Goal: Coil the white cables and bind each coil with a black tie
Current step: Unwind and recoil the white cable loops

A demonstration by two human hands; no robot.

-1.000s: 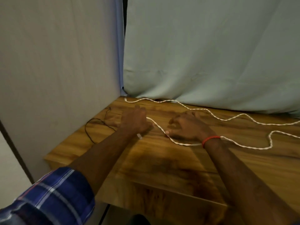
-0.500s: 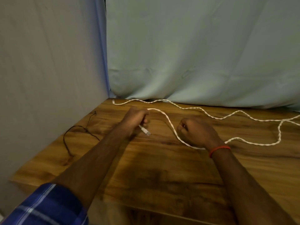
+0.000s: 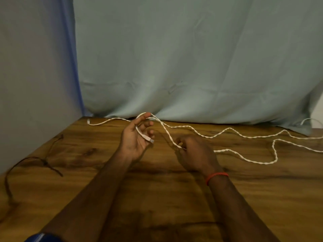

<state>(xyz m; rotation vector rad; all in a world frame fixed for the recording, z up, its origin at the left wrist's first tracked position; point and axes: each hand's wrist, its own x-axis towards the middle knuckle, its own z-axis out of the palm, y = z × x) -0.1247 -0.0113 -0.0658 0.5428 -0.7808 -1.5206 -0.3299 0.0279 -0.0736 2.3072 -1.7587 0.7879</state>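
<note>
A long white twisted cable (image 3: 225, 131) snakes across the wooden table (image 3: 157, 198) from the far left corner to the right edge. My left hand (image 3: 134, 138) is raised palm-up; the cable's plug end (image 3: 149, 139) lies across its palm and the cable loops over its extended forefinger. My right hand (image 3: 194, 152), wearing a red wrist band, pinches the same cable a short way along, just right of the left hand. A thin black tie (image 3: 35, 160) lies on the table at the left.
A pale sheet (image 3: 192, 67) hangs behind the table's far edge, and a grey wall (image 3: 35, 75) closes off the left side. Another bit of white cable (image 3: 311, 120) shows at the far right by the sheet.
My left hand has lifted off the table and turned palm-up, with the cable now looped over its forefinger. My right hand has moved up along the cable, still gripping it.
</note>
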